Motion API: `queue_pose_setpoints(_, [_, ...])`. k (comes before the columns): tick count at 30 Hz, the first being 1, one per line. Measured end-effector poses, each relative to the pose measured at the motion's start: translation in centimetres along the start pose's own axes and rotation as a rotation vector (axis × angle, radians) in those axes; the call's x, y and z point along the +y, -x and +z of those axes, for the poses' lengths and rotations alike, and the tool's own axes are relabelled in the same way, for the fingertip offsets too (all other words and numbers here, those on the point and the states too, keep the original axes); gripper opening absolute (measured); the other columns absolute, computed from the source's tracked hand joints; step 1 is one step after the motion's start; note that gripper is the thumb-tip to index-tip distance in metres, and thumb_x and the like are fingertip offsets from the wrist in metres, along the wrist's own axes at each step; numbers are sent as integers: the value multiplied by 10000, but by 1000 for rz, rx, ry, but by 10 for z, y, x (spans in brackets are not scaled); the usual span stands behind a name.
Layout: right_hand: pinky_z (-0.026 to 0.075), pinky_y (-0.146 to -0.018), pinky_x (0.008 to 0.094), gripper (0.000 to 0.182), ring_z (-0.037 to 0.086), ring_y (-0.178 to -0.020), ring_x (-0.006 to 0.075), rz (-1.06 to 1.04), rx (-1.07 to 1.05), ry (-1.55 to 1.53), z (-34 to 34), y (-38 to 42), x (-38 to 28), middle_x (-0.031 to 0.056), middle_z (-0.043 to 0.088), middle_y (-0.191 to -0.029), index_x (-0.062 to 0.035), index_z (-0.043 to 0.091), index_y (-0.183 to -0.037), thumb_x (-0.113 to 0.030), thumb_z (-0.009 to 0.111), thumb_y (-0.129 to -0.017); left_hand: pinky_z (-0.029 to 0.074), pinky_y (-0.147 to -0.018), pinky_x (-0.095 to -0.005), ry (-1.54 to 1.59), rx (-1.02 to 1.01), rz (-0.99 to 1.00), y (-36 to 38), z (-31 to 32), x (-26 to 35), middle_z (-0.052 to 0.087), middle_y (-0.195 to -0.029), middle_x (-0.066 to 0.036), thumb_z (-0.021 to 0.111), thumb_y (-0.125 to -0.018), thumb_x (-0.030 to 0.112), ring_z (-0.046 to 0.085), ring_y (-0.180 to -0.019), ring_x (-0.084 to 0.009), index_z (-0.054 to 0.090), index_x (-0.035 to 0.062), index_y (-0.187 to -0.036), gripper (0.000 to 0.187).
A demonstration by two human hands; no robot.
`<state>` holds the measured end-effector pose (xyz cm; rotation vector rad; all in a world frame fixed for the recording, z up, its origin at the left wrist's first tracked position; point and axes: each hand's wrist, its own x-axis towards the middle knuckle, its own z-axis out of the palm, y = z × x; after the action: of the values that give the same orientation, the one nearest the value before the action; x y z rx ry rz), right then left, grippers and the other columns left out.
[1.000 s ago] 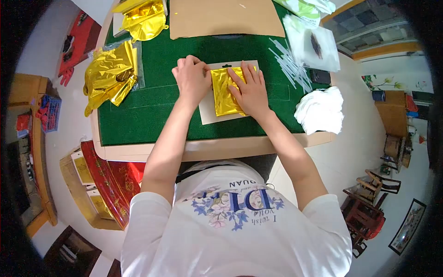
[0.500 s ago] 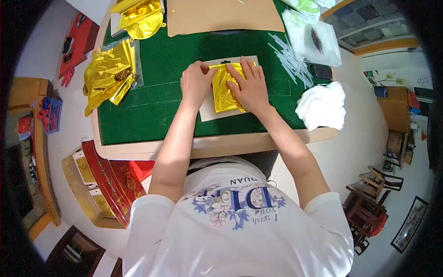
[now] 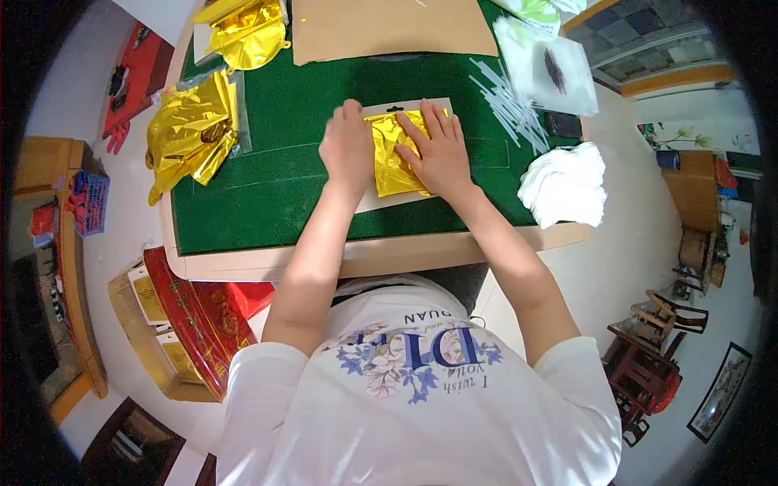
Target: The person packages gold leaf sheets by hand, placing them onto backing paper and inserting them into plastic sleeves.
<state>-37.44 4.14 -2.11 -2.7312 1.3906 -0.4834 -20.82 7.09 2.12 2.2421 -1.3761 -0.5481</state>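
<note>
Both hands lie flat and open, gripping nothing: the left hand (image 3: 347,150) presses palm-down, fingers together, on the left edge of the folded gold foil (image 3: 395,154), and the right hand (image 3: 439,154) rests with fingers spread over the foil's right half, both forearms reaching straight out from the body. The foil sits under and between the palms on a white card (image 3: 381,197), which lies on the green mat (image 3: 267,194). Past the right hand lie clear straws (image 3: 509,109) and white cloths (image 3: 563,186); beyond the left hand, loose gold foils (image 3: 190,134); beyond the fingertips, brown cardboard (image 3: 393,28).
</note>
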Motion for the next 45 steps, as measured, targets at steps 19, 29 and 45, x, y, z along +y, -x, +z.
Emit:
queue_pose_setpoints(19, [226, -1123, 545, 471, 330, -1375, 331, 0, 24, -10, 3, 2, 1, 147, 363, -1490, -262, 453, -1419, -274, 463, -948, 89, -1132, -608, -442, 117, 439, 32, 52, -24, 295, -1541, -133, 433, -935, 459, 222, -1450, -232, 369, 12, -1444, 680])
queue_pose_setpoints(29, [207, -1139, 517, 463, 266, -1426, 266, 24, -31, 44, -2, 9, 26, 104, 311, -1530, -228, 398, -1453, -252, 401, -991, 89, -1123, -626, -431, 138, 468, 30, 49, -29, 276, -1551, -120, 446, -936, 440, 213, -1453, -223, 303, 16, -1472, 697])
queue_pose_setpoints(45, [210, -1145, 495, 462, 260, -1427, 269, 45, -70, 60, -5, 9, 36, 96, 310, -1531, -170, 394, -1452, -248, 391, -997, 207, -1158, -472, -234, 120, 723, 28, 46, -24, 389, -1481, -126, 493, -936, 368, 322, -1394, -276, 419, 32, -1411, 587])
